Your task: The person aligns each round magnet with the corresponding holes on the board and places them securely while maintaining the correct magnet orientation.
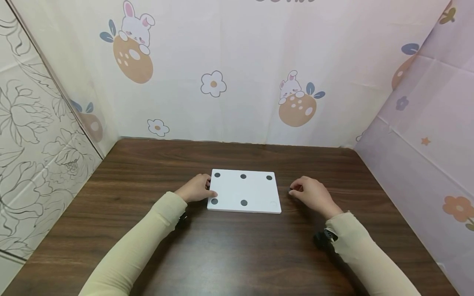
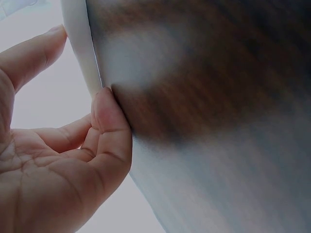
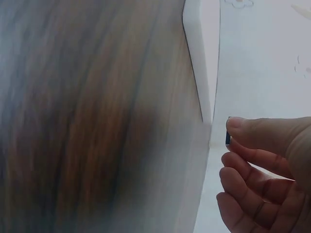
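Note:
A flat white board lies on the brown table, with several dark round spots along its long edges. One faint round outline shows at its near right corner. My left hand grips the board's left edge, thumb on the top face and fingers against the side. To the right of the board, apart from it, my right hand pinches a small dark disc between thumb and index finger. The disc is seen edge-on in the right wrist view, and its other fingers curl loosely below.
The dark wood-grain table extends around the board. Behind it hangs a pale curtain printed with rabbits and flowers, and similar cloth stands at the right. A flower-patterned panel borders the left side.

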Motion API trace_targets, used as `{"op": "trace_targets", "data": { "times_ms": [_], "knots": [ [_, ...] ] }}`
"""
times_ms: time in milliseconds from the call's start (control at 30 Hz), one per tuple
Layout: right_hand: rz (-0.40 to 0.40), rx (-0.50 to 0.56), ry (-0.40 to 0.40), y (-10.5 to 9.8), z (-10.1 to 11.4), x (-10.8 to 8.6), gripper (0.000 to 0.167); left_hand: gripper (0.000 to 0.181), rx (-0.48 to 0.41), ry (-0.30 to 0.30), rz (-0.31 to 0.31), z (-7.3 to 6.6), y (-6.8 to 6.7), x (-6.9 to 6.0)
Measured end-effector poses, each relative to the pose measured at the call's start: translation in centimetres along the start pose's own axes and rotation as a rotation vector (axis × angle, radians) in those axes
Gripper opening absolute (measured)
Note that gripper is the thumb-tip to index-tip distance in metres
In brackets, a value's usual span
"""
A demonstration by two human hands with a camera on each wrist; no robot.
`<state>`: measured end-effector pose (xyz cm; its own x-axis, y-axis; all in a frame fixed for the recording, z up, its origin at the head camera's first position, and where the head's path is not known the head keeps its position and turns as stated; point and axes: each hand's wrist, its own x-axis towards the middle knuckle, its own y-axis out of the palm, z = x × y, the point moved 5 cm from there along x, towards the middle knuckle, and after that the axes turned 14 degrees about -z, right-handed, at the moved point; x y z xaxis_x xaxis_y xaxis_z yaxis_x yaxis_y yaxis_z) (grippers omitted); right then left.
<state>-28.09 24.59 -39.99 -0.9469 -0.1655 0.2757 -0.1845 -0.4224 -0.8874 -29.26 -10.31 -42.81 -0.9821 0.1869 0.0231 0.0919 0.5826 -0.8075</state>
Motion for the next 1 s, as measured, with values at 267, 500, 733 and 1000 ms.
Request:
{"op": "trace_targets", "data": {
  "times_ms": [267, 500, 733, 1000],
  "knots": [
    [0.042, 0.006, -0.014, 1.1, 1.9, -0.4, 0.015, 0.054, 0.004, 0.002, 0.0, 0.1, 0.0, 0.0],
    [0.068, 0.028, -0.042, 1.7, 3.0, -0.8, 0.012, 0.056, 0.005, 0.0, 0.002, 0.2, 0.1, 0.0],
    [0.082, 0.028, -0.078, 2.0, 4.0, -1.3, 0.012, 0.058, 0.004, -0.01, 0.005, 0.1, 0.0, 0.0],
    [0.09, 0.026, -0.124, 2.2, 4.6, -1.6, 0.012, 0.052, 0.002, -0.005, 0.006, -0.1, -0.1, 0.0]
  ]
}}
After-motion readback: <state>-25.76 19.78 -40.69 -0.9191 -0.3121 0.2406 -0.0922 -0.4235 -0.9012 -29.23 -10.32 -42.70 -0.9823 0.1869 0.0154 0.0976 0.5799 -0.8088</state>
